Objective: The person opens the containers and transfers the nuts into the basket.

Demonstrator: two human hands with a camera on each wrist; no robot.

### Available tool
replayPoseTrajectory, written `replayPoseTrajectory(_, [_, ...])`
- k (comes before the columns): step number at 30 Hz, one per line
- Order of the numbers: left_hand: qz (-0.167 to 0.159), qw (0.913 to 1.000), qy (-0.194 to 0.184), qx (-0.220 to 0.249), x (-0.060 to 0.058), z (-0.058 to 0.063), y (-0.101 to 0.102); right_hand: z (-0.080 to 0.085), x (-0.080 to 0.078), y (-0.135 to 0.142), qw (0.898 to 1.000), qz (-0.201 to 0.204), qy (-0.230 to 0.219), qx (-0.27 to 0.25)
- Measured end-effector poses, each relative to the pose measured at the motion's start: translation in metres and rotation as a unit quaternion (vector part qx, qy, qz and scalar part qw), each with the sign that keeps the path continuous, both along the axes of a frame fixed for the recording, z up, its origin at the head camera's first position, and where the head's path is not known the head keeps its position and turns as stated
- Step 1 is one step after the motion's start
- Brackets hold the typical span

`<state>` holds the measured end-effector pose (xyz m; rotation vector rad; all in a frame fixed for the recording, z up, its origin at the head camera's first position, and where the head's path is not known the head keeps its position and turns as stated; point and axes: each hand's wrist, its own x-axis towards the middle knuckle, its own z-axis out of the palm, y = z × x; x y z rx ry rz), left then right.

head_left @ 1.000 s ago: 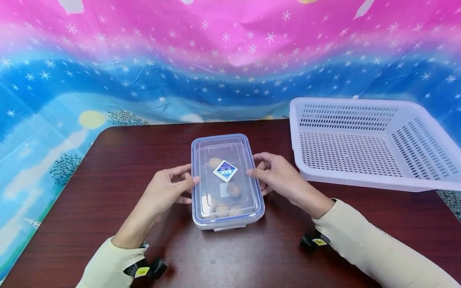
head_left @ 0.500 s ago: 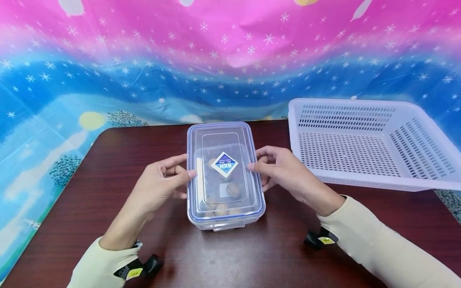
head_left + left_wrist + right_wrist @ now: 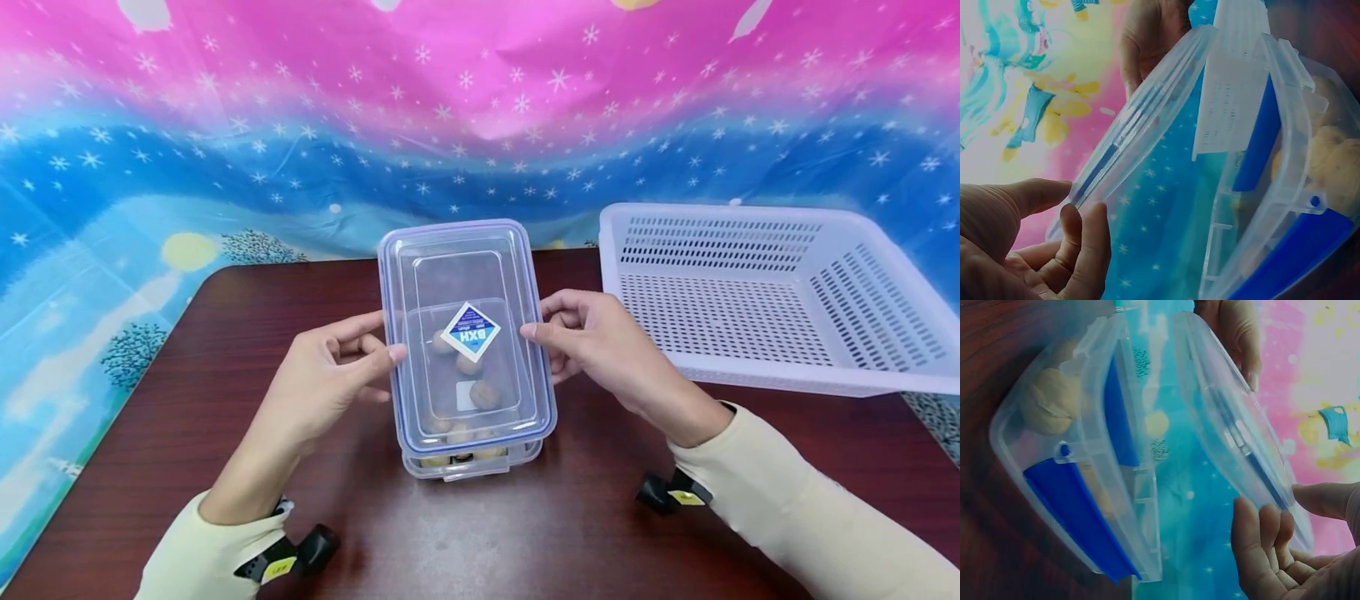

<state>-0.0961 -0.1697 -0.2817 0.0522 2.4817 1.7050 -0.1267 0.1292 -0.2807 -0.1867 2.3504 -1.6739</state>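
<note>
A clear plastic lid point(image 3: 457, 271) with a bluish rim and a diamond-shaped label point(image 3: 471, 331) is tilted above a clear food box point(image 3: 495, 469). My left hand point(image 3: 322, 375) pinches its left edge between thumb and fingers. Opposite it, my right hand point(image 3: 607, 358) pinches the right edge. Both wrist views show a gap between lid and box. Several walnuts point(image 3: 1052, 403) lie inside the box, seen through its clear wall. Blue side latches point(image 3: 1082, 512) hang folded down along the box. In the left wrist view, another blue latch point(image 3: 1297, 259) shows near the walnuts point(image 3: 1329, 159).
The box stands on a dark reddish-brown table point(image 3: 225, 400). A white perforated basket point(image 3: 750, 367) stands at the right rear. Behind the table hangs a pink and blue patterned cloth point(image 3: 337, 150).
Both hands have raised the lid off the box, its far edge moving up and away. The box has stayed in place and its front rim now shows below the lid.
</note>
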Motion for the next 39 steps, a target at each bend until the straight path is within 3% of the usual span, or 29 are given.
replayPoseTrajectory(7, [0.018, 0.9965, 0.067, -0.046, 0.008, 0.013, 0.002, 0.012, 0.004, 0.001, 0.999, -0.024, 0.040, 0.002])
replayPoseTrajectory(14, [0.059, 0.9806, 0.148, -0.115, 0.018, 0.019, 0.005, 0.017, 0.010, 0.003, 0.996, -0.021, 0.082, -0.023])
replayPoseTrajectory(21, [0.075, 0.9718, 0.182, -0.130, 0.024, 0.022, 0.006, 0.014, 0.013, 0.004, 0.992, -0.012, 0.118, -0.035])
replayPoseTrajectory(27, [0.077, 0.9729, 0.173, -0.133, 0.027, 0.018, 0.003, 0.009, 0.014, 0.004, 0.991, -0.009, 0.131, -0.010])
replayPoseTrajectory(33, [0.077, 0.9800, 0.149, -0.108, 0.027, 0.009, -0.007, 0.004, 0.008, -0.003, 0.992, 0.010, 0.128, 0.006])
replayPoseTrajectory(39, [0.065, 0.9928, 0.085, -0.054, 0.021, 0.000, -0.024, -0.001, -0.001, -0.017, 0.994, 0.033, 0.104, -0.021])
